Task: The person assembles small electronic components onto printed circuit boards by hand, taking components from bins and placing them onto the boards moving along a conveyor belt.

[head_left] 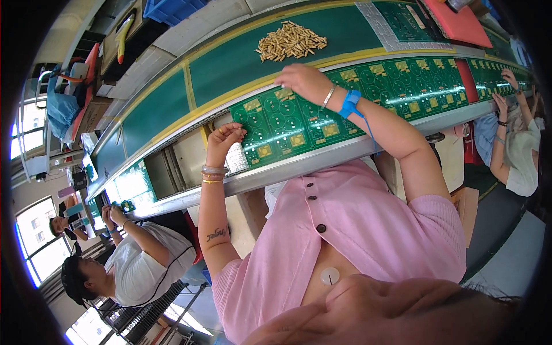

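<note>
My left hand is closed, its thumb and fingers pinched together at the left end of a row of green circuit boards. Whatever lies between those fingertips is too small to name. Over the far edge of the same boards is my right hand, palm down with the fingers curled in. Its fingertips are partly hidden, so anything held there does not show. A blue wrist strap with a cord is on my right wrist. Beyond that hand, a pile of small brass-coloured cylindrical parts lies on the green bench top.
The boards rest on a metal-edged conveyor line. A grey padded sheet with a larger circuit board and a red folder lie at the far right. Co-workers sit along the line, one at left and one at right.
</note>
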A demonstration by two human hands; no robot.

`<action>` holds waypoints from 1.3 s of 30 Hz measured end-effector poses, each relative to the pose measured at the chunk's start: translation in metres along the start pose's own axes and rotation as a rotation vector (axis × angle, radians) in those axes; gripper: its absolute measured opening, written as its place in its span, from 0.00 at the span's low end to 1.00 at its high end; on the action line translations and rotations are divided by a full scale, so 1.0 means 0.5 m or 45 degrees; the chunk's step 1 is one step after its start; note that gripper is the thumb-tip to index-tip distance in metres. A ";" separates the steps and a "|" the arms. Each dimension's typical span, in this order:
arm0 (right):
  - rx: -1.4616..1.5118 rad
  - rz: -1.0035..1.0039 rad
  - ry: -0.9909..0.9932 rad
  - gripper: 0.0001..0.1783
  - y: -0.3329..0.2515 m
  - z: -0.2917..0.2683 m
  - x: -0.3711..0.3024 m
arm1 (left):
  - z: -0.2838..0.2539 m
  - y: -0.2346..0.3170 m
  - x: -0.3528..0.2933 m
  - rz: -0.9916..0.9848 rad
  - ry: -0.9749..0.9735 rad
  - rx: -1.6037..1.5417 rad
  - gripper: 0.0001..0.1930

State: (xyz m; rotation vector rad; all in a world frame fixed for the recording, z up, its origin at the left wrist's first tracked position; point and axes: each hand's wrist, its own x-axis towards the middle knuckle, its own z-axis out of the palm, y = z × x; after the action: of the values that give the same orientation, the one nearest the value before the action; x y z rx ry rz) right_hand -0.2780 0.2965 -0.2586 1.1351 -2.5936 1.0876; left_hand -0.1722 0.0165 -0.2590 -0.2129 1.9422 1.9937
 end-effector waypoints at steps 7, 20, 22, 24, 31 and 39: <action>-0.492 -0.145 0.149 0.06 0.073 -0.024 0.062 | 0.137 0.018 0.032 0.146 -0.182 0.211 0.07; -0.316 0.076 -0.012 0.07 0.039 -0.021 0.006 | 0.238 0.050 0.051 0.419 -0.070 0.800 0.07; -0.261 0.102 0.107 0.08 0.037 -0.017 0.003 | 0.241 0.050 0.046 0.420 -0.058 0.797 0.07; -0.226 0.135 0.080 0.08 0.035 -0.018 0.004 | 0.243 0.048 0.046 0.415 -0.048 0.786 0.07; -0.131 0.184 0.071 0.07 0.023 -0.027 0.002 | 0.247 0.045 0.046 0.420 -0.018 0.811 0.07; -0.108 0.131 0.115 0.07 0.028 -0.025 -0.012 | 0.259 0.036 0.040 0.890 -0.068 1.214 0.05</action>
State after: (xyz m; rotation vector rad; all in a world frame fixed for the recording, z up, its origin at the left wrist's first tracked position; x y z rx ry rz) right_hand -0.2854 0.3144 -0.2595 0.9222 -2.6253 1.0117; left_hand -0.1798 0.1476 -0.2428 0.8346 2.9106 1.0773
